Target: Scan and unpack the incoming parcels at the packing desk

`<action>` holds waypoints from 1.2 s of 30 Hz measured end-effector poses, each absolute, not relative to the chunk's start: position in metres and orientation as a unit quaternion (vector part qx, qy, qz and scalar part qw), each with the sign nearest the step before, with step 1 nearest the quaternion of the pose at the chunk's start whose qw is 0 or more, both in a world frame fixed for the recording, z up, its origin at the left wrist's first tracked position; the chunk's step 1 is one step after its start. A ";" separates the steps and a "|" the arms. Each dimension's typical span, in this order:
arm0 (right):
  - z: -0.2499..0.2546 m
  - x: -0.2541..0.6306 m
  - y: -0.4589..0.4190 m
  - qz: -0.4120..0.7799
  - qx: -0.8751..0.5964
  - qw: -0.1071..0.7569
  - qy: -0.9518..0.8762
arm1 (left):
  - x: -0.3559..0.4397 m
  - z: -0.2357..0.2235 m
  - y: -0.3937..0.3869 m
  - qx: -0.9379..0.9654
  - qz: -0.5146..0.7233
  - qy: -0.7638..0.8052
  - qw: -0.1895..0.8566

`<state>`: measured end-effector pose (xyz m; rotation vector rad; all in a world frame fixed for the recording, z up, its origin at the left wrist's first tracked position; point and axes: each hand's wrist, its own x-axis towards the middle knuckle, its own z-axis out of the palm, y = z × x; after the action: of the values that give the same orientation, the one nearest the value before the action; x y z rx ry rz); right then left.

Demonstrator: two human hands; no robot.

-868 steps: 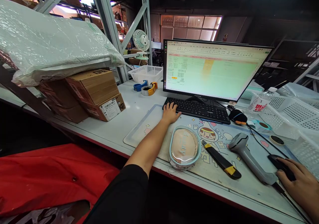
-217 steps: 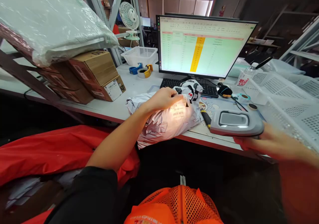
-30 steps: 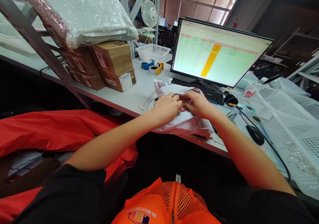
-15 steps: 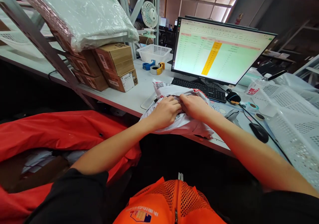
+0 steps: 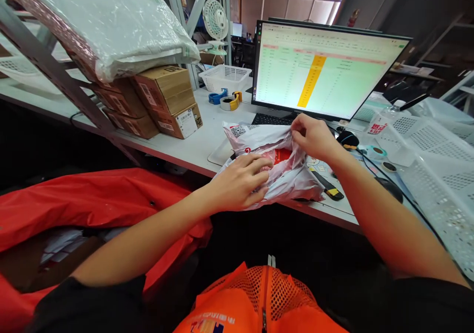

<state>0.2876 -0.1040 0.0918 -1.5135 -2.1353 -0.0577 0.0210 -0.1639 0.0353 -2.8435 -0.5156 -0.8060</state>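
The white poly mailer (image 5: 276,175) lies on the counter (image 5: 211,130), in front of the keyboard (image 5: 268,119) and below the monitor (image 5: 318,66). Its printed label with a QR code (image 5: 237,131) faces up at the far left corner. The film is crumpled and parted at the centre, exposing red and pink material (image 5: 279,155) inside; its identity cannot be determined.

Left hand (image 5: 240,182): grip closed on the near side of the mailer, with the fingers curled over the folded film.

Right hand (image 5: 313,136): grip closed on the upper edge of the film, which is pinched between thumb and fingers and raised slightly from the counter.

A utility knife (image 5: 328,187) lies on the counter just right of the mailer, touching or nearly touching its edge. A mouse (image 5: 388,189) lies farther right, next to a white perforated basket (image 5: 437,175). Cardboard boxes (image 5: 166,103) stand on the counter to the left, with a film-wrapped parcel (image 5: 99,31) resting on top of them. A tape dispenser (image 5: 218,97) sits beyond the mailer, in front of a small white basket (image 5: 224,78). An open red bag (image 5: 74,209) lies below the counter at left.
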 end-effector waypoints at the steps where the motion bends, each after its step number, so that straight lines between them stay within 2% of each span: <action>1: 0.094 0.288 -0.110 -0.021 -0.542 0.268 -0.796 | 0.022 0.038 -0.161 -0.948 -0.272 -0.152 0.069; 3: 0.095 0.285 -0.120 -0.055 -0.506 0.263 -0.819 | 0.027 0.043 -0.155 -0.956 -0.267 -0.107 0.060; 8: 0.079 0.264 -0.124 -0.107 -0.462 0.148 -0.868 | 0.052 0.049 -0.144 -0.967 -0.239 -0.049 0.074; 13: 0.064 0.242 -0.104 -0.142 -0.492 0.129 -0.849 | 0.069 0.036 -0.152 -0.970 -0.203 -0.035 0.132; 17: 0.065 0.224 -0.081 -0.133 -0.567 0.090 -0.808 | 0.076 0.032 -0.168 -0.959 -0.204 -0.131 0.149; 22: 0.069 0.233 -0.036 -0.149 -0.603 0.102 -0.777 | 0.076 0.028 -0.205 -0.922 -0.252 -0.269 0.122; 27: 0.064 0.268 0.002 -0.134 -0.683 0.112 -0.709 | 0.064 0.006 -0.255 -0.894 -0.287 -0.342 0.031; 32: 0.056 0.272 0.018 -0.111 -0.690 0.132 -0.703 | 0.037 -0.037 -0.284 -0.838 -0.342 -0.404 -0.130; 36: 0.059 0.257 0.016 -0.087 -0.668 0.150 -0.724 | 0.010 -0.083 -0.269 -0.734 -0.378 -0.492 -0.276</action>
<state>0.2565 0.0157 0.0592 -1.9187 -2.0781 -0.2504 0.0095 -0.2688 -0.0834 -2.8244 -1.8954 -1.4561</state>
